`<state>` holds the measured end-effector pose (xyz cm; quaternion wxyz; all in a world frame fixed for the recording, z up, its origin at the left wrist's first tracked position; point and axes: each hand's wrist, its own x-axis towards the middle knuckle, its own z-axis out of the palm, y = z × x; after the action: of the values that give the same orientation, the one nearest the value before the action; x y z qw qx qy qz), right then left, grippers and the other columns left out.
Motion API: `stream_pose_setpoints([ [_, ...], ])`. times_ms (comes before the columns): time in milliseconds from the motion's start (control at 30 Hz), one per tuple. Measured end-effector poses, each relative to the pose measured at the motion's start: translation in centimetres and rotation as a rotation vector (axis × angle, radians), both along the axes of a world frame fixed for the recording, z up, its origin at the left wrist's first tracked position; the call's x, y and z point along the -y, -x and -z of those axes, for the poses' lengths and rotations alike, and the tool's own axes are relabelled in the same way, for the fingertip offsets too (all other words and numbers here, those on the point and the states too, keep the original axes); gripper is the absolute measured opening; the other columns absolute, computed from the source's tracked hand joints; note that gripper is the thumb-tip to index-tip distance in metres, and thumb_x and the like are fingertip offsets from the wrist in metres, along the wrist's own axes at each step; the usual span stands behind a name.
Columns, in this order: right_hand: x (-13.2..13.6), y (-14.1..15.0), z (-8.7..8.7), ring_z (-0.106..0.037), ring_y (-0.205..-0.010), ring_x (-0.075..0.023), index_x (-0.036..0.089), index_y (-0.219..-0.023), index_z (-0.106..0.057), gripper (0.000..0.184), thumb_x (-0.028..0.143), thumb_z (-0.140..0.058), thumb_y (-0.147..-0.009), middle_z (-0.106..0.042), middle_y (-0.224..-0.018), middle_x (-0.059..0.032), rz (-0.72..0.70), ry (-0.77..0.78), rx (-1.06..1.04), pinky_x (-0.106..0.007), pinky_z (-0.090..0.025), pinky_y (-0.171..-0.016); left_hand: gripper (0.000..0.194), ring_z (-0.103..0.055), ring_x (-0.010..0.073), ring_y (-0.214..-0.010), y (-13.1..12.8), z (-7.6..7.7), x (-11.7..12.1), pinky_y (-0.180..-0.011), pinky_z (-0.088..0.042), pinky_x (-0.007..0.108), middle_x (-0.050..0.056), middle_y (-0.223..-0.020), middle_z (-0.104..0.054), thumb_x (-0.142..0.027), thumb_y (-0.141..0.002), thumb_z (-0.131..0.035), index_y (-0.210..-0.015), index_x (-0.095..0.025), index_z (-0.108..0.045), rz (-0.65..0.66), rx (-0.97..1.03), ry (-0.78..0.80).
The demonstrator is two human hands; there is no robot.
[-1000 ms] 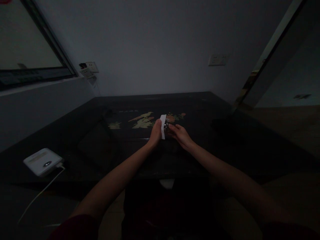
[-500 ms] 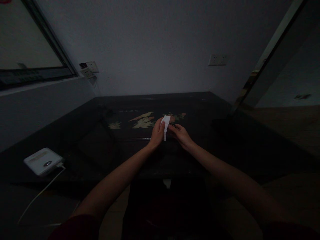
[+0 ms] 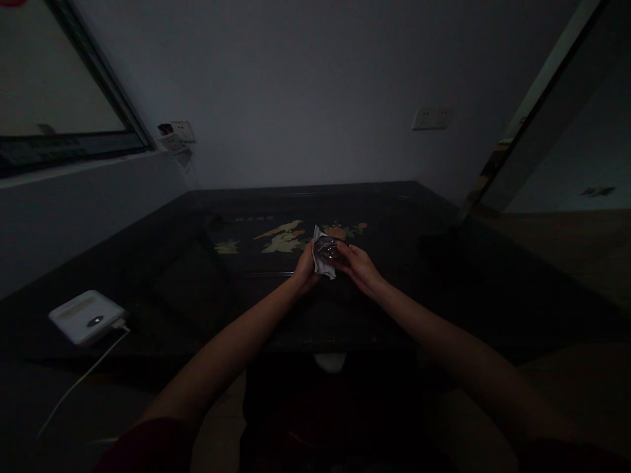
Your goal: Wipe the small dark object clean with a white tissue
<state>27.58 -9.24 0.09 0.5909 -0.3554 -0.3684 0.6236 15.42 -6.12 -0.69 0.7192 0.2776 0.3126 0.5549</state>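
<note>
The room is dim. Both of my hands meet over the middle of a dark lacquered table (image 3: 394, 217) painted with pale leaves and flowers. My left hand (image 3: 305, 266) is closed on a small white cloth or tissue (image 3: 321, 263), which is pressed against a small dark, shiny rounded object (image 3: 329, 248). My right hand (image 3: 359, 266) grips that dark object from the right side. I cannot make out what the object is.
A white power bank (image 3: 85, 316) with a white cable (image 3: 83, 378) lies at the table's left front. Wall sockets (image 3: 176, 135) sit at the left corner, and another socket (image 3: 431, 118) on the back wall. A window is on the left, a dark frame on the right.
The white cloth hung as a narrow strip from my left hand; now it is bunched around the dark object. Both hands stay in nearly the same spot.
</note>
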Motion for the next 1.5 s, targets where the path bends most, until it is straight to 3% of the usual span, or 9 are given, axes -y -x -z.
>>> stream_pose_setpoints([
  [300, -0.4, 0.1, 0.4, -0.064, -0.077, -0.0121, 0.018, -0.068, -0.057, 0.032, 0.035, -0.084, -0.061, -0.066, -0.078, 0.0014, 0.012, 0.006, 0.020, -0.030, -0.058, -0.078, 0.034, -0.065, 0.0163, -0.076, 0.0, 0.2, 0.2, -0.079, -0.050, 0.028, 0.004, -0.077, -0.069, -0.047, -0.088, -0.052, -0.089, -0.015, -0.063, -0.080, -0.098, -0.058],
  [600, -0.4, 0.0, 0.6, -0.062, -0.070, -0.0104, 0.019, -0.078, -0.060, 0.035, 0.036, -0.083, -0.058, -0.064, -0.075, 0.0039, 0.066, 0.009, 0.112, -0.024, -0.053, -0.068, 0.043, -0.056, 0.0227, -0.114, 0.8, -0.1, 1.5, -0.102, -0.039, 0.036, 0.011, -0.122, -0.061, -0.048, -0.092, -0.042, -0.119, -0.018, -0.056, -0.266, -0.753, -0.715],
  [733, -0.3, 0.1, 0.6, -0.061, -0.067, -0.0105, 0.019, -0.081, -0.060, 0.040, 0.038, -0.084, -0.056, -0.064, -0.074, 0.0046, 0.075, -0.002, 0.133, -0.024, -0.051, -0.067, 0.045, -0.050, 0.0241, -0.123, 1.0, -0.6, 1.8, -0.108, -0.034, 0.039, 0.014, -0.130, -0.056, -0.045, -0.094, -0.039, -0.124, -0.017, -0.055, -0.305, -0.961, -0.914],
  [833, -0.3, 0.2, 0.7, -0.062, -0.067, -0.0108, 0.019, -0.080, -0.060, 0.041, 0.039, -0.084, -0.053, -0.065, -0.073, 0.0046, 0.087, -0.012, 0.128, -0.025, -0.051, -0.068, 0.046, -0.050, 0.0235, -0.123, 1.1, -0.7, 1.8, -0.108, -0.034, 0.038, 0.015, -0.129, -0.056, -0.044, -0.094, -0.037, -0.126, -0.015, -0.055, -0.311, -1.001, -0.968],
  [1000, -0.3, 0.2, 0.6, -0.063, -0.071, -0.0125, 0.019, -0.080, -0.061, 0.039, 0.039, -0.084, -0.054, -0.065, -0.075, 0.0036, 0.093, -0.024, 0.127, -0.025, -0.052, -0.068, 0.040, -0.051, 0.0232, -0.122, 1.0, -0.5, 1.5, -0.108, -0.034, 0.037, 0.012, -0.127, -0.059, -0.041, -0.092, -0.045, -0.120, -0.017, -0.059, -0.293, -0.823, -0.797],
  [1300, -0.4, 0.0, 0.5, -0.063, -0.077, -0.0119, 0.019, -0.072, -0.058, 0.034, 0.036, -0.084, -0.057, -0.065, -0.079, 0.0027, 0.068, -0.003, 0.047, -0.028, -0.057, -0.076, 0.032, -0.068, 0.0181, -0.085, -0.1, 0.1, 0.5, -0.082, -0.052, 0.028, 0.006, -0.086, -0.071, -0.045, -0.089, -0.052, -0.092, -0.016, -0.066, -0.109, -0.116, -0.076],
  [1500, -0.3, 0.0, 0.5, -0.064, -0.082, -0.0138, 0.018, -0.076, -0.060, 0.033, 0.038, -0.082, -0.062, -0.068, -0.084, -0.0001, 0.021, -0.023, 0.026, -0.030, -0.057, -0.080, 0.031, -0.065, 0.0142, -0.070, 0.1, -0.2, 0.2, -0.078, -0.052, 0.026, 0.004, -0.073, -0.069, -0.038, -0.093, -0.045, -0.086, -0.014, -0.064, -0.016, 0.024, 0.039],
])
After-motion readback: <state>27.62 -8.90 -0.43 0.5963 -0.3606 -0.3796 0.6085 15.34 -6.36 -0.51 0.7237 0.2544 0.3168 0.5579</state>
